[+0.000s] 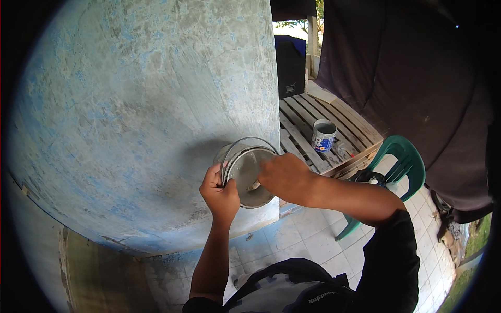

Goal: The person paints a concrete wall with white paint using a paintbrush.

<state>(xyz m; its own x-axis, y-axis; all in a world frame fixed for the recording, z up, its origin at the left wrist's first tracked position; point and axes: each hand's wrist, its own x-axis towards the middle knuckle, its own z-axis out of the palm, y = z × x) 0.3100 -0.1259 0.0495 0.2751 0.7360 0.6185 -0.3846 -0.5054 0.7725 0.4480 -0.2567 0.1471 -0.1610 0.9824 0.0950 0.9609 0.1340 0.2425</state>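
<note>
A round paint can (249,149) with a thin wire handle is held up in front of the wall, its mouth facing me. Grey, wet-looking paint (242,172) covers its inside. My left hand (221,197) grips the can's left side, thumb at the rim and fingers around the outer wall. Over the can's right edge reaches my right hand (284,180), closed on a tool. Only a small pale part of that tool (254,185) shows, inside the can below my fingers; its kind is hidden.
A patchy grey-blue wall (156,78) fills the left. Right of it stands a slatted wooden platform (302,122) bearing a blue-and-white can (324,136) and a black speaker box (290,68). Nearby are a green plastic chair (409,161), dark hanging cloth (402,68) and a white tiled floor (308,242).
</note>
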